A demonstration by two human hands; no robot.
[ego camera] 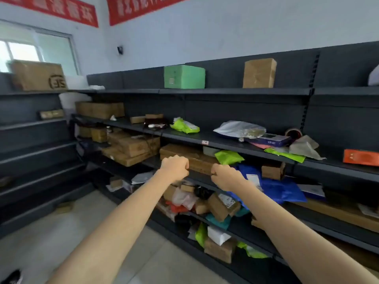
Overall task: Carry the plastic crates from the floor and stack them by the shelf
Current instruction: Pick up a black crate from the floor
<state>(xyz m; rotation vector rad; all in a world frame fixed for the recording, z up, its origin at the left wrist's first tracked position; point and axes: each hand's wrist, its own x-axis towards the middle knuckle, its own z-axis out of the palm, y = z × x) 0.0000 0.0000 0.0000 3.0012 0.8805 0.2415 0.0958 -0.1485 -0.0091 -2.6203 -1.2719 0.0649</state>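
No plastic crate is in view. Both my arms reach forward toward the dark metal shelf (205, 140). My left hand (174, 166) is curled into a fist in front of the third shelf level, holding nothing that I can see. My right hand (224, 177) is curled the same way a little to its right, also with nothing visible in it. Behind the hands lies a long cardboard box (184, 153) on the shelf.
The shelf holds cardboard parcels (133, 146), green mailer bags (184, 126), a blue bag (276, 187), a green box (184, 76) and an orange box (361, 157). A second shelf unit (30, 150) stands at left. Pale tiled floor (61, 232) lies in front.
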